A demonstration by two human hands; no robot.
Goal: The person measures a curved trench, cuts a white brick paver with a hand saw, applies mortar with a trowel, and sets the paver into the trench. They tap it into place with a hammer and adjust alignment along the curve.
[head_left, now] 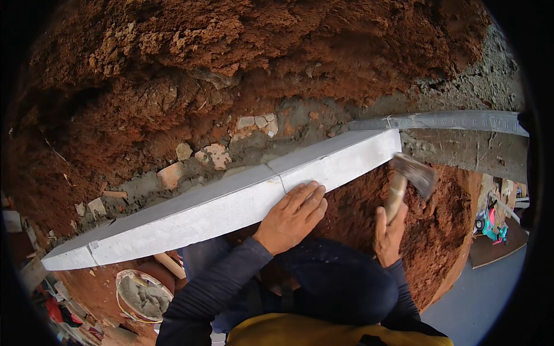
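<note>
A row of white, smooth-faced lightweight blocks (190, 222) runs slantwise across the middle, with narrow joints between them. My left hand (292, 216) lies on the front face of the right-hand block (346, 162), just right of a joint, fingers stretched out and holding nothing. In my right hand (390, 233) is a hatchet (416, 175), gripped by its light wooden handle. Slightly blurred, its dark wedge-shaped metal head is beside the right end of that block; whether they touch I cannot tell.
Grey mortar with broken brick pieces (216, 155) lies behind the blocks, against a red earth bank (173, 52). A grey metal profile (450, 121) extends right from the row's end. At lower left stands a mortar bucket (120, 282). A teal-and-pink toy (490, 226) lies far right.
</note>
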